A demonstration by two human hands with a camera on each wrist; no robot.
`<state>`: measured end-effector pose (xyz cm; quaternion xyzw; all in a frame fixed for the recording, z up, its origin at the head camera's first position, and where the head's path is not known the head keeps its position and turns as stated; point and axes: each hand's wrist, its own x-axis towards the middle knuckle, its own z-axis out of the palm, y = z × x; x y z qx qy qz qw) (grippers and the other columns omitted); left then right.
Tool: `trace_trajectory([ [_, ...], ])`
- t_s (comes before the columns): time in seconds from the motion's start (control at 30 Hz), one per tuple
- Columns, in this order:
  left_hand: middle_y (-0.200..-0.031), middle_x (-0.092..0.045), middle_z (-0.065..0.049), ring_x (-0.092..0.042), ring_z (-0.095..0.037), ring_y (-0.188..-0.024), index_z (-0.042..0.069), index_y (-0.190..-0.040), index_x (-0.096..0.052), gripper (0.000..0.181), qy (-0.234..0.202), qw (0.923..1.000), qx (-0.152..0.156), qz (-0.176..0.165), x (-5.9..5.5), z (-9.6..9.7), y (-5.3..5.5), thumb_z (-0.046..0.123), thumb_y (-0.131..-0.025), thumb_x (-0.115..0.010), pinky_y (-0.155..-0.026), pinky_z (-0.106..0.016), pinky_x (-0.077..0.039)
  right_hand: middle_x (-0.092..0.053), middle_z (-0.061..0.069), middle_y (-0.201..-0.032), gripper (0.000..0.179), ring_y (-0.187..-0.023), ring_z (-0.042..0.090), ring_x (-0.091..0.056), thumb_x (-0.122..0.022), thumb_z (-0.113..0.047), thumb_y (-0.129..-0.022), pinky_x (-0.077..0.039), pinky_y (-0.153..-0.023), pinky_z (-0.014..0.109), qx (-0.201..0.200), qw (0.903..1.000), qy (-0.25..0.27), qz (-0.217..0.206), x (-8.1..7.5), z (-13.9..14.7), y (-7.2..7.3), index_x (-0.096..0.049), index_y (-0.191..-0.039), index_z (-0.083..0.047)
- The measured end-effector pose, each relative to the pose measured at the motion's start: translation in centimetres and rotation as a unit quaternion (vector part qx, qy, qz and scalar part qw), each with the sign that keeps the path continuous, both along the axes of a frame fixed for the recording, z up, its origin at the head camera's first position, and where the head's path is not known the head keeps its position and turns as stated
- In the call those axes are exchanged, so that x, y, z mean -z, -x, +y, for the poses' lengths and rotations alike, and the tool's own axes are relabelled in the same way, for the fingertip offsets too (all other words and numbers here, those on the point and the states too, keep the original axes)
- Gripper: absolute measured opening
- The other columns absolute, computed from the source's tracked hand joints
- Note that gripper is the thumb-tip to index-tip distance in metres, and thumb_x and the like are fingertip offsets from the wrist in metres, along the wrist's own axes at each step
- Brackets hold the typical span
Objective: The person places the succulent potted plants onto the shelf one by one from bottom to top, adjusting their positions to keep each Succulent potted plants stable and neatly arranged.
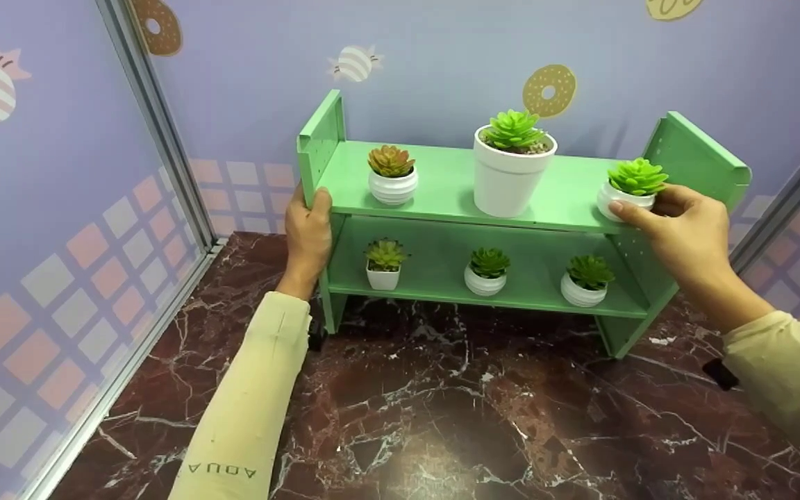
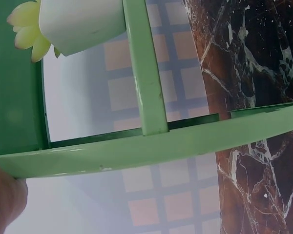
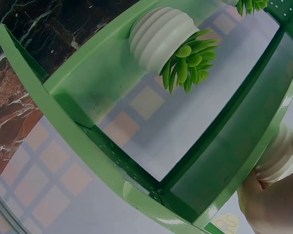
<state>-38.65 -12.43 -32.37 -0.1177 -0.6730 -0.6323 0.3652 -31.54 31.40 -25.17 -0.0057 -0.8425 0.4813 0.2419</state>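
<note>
A green two-tier shelf [image 1: 435,163] stands on the tabletop. At its left end my left hand [image 1: 308,229] grips the side panel [image 1: 316,146], the thumb lying on the inner side near the upper board. My right hand [image 1: 695,229] pinches the ribbed white pot of a bright green succulent [image 1: 636,178] at the right end of the upper board. In the right wrist view this white pot [image 3: 278,155] sits between thumb and fingers. A large potted succulent [image 1: 511,170] stands mid-board, with a small reddish succulent [image 1: 393,182] to its left.
On the lower board stand a square-potted succulent [image 1: 383,274] and two round-potted ones, the middle plant [image 1: 487,272] and the right plant [image 1: 586,281]. The dark red marble tabletop [image 1: 428,403] reaches forward. Behind the shelf rises a lilac wall [image 1: 435,42], with a metal-framed panel [image 1: 164,118] at left.
</note>
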Motion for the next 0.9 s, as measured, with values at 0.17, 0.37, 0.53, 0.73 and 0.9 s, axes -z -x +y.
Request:
trace_trajectory([
  [0.17,-0.093,-0.061,-0.013,-0.051,-0.019,-0.082,-0.006,-0.115,-0.062,0.034,0.000,1.0000,0.001,0.003,-0.03,-0.01,-0.04,0.018,-0.095,-0.049,-0.078,-0.033,-0.041,-0.068,-0.016,-0.089,0.059,-0.081,0.000,-0.061,-0.083,-0.035,-0.080,-0.047,-0.066,0.014,0.001,1.0000,-0.003,-0.002,-0.06,0.03,-0.02,-0.065,-0.123,0.001],
  [0.37,-0.095,-0.063,-0.015,-0.051,-0.019,-0.083,-0.007,-0.117,-0.062,0.036,0.007,0.9999,-0.013,-0.002,0.07,-0.06,0.06,0.019,-0.095,-0.050,-0.079,-0.034,-0.041,-0.068,-0.016,-0.089,0.058,-0.081,0.001,-0.061,-0.083,-0.035,-0.080,-0.047,-0.066,0.014,0.003,1.0000,-0.003,-0.002,-0.01,0.04,-0.01,-0.065,-0.122,0.001],
  [0.53,-0.097,-0.064,-0.015,-0.053,-0.019,-0.084,-0.007,-0.117,-0.062,0.036,0.004,0.9999,-0.012,0.001,0.12,-0.10,0.07,0.020,-0.094,-0.050,-0.080,-0.034,-0.042,-0.068,-0.015,-0.088,0.058,-0.081,0.001,-0.062,-0.083,-0.033,-0.080,-0.048,-0.067,0.014,0.000,1.0000,0.003,0.001,-0.03,-0.10,0.09,-0.064,-0.122,0.002],
  [0.73,-0.097,-0.064,-0.015,-0.053,-0.019,-0.084,-0.007,-0.116,-0.062,0.036,0.005,0.9999,-0.015,0.006,0.04,-0.10,-0.03,0.019,-0.095,-0.050,-0.081,-0.034,-0.042,-0.068,-0.014,-0.090,0.059,-0.082,0.001,-0.062,-0.084,-0.033,-0.079,-0.048,-0.068,0.014,0.000,1.0000,0.005,0.004,-0.06,-0.18,0.18,-0.064,-0.122,0.002],
  [0.9,-0.084,-0.057,-0.009,-0.048,-0.020,-0.076,-0.006,-0.114,-0.062,0.033,0.003,1.0000,-0.005,-0.006,-0.10,-0.02,-0.17,0.018,-0.096,-0.049,-0.073,-0.032,-0.039,-0.068,-0.015,-0.088,0.058,-0.081,0.001,-0.062,-0.084,-0.034,-0.079,-0.047,-0.067,0.014,0.007,0.9999,-0.001,0.010,0.17,-0.27,0.17,-0.065,-0.121,0.002],
])
